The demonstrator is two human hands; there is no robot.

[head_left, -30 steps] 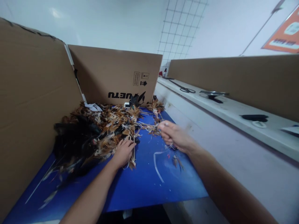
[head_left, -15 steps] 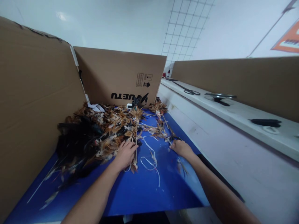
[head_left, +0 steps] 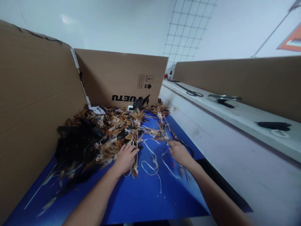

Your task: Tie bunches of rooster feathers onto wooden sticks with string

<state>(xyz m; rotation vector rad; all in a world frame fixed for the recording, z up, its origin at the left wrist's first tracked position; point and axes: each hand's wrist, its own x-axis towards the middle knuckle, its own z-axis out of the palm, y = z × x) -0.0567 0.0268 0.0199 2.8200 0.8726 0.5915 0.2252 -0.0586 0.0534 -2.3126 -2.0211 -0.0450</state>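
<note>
My left hand (head_left: pixel 125 158) rests on the near edge of a heap of brown and black feathers (head_left: pixel 110 125), fingers spread and lying over the feathers beside a thin stick (head_left: pixel 137 155). My right hand (head_left: pixel 180 153) is low over the blue table, its fingers bent together at the tip of a loose feather strand (head_left: pixel 162 133); what they pinch is hidden. A thin white string (head_left: pixel 168 166) curves out just below those fingers. Between the hands lies another looped white string (head_left: pixel 150 169). Scissors (head_left: pixel 188 147) with dark handles lie just beyond my right hand, partly covered by it.
Cardboard panels (head_left: pixel 117 75) stand at the back and left of the blue table (head_left: pixel 141 201). Along the right, a white ledge (head_left: pixel 246 116) carries another pair of scissors (head_left: pixel 194 93), a round metal-topped object (head_left: pixel 224 98) and a black item (head_left: pixel 274 125).
My right hand has shifted slightly left, off the scissors, whose dark handle now shows more. A white string is now visible on the table below it. My left hand has stayed in place.
</note>
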